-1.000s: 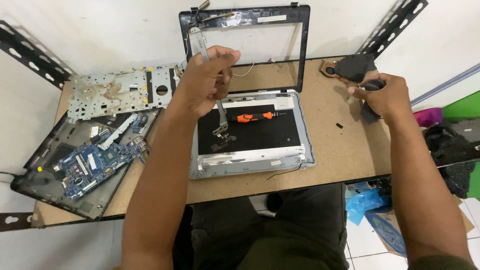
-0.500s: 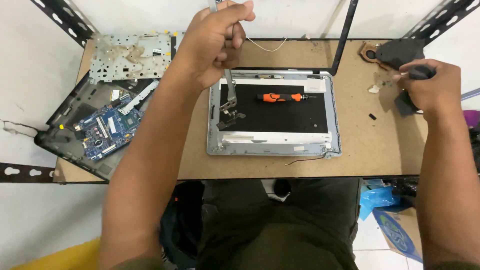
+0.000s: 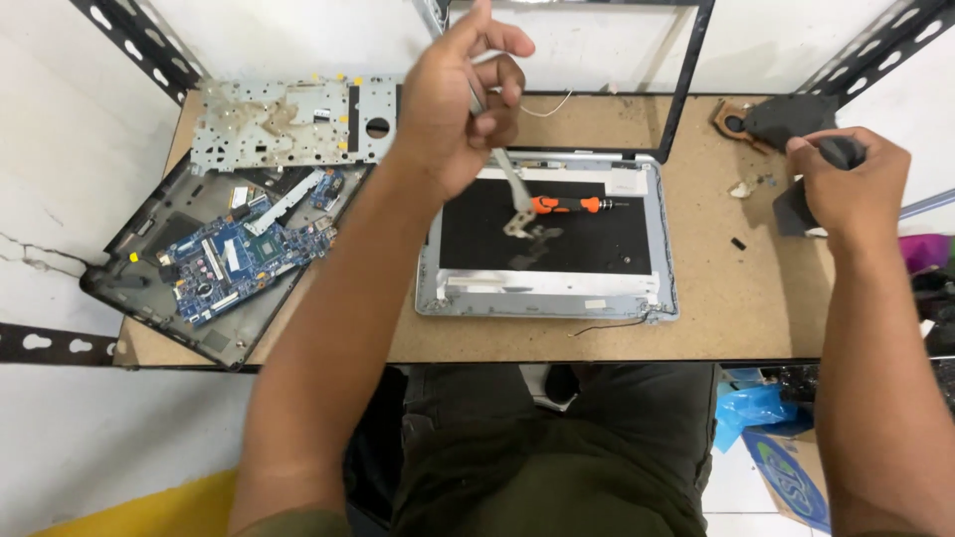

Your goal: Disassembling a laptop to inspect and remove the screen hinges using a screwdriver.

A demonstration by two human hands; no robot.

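Left hand [image 3: 453, 104] raised above table [image 3: 716, 298], fingers pinched together on upper end of metal hinge strip [image 3: 512, 189]; strip hangs tilted, lower end over laptop lid shell [image 3: 547, 288]. Orange-handled screwdriver [image 3: 567, 205] lies inside shell, just beside strip's lower end. Right hand [image 3: 846, 184] at right table edge, fingers clamped around dark handle [image 3: 844, 151]. Black screen bezel [image 3: 686, 99] stands behind shell. Laptop base with blue circuit board [image 3: 234, 261] at left, metal plate [image 3: 288, 124] behind it. Blue bag [image 3: 756, 408] on floor, lower right.
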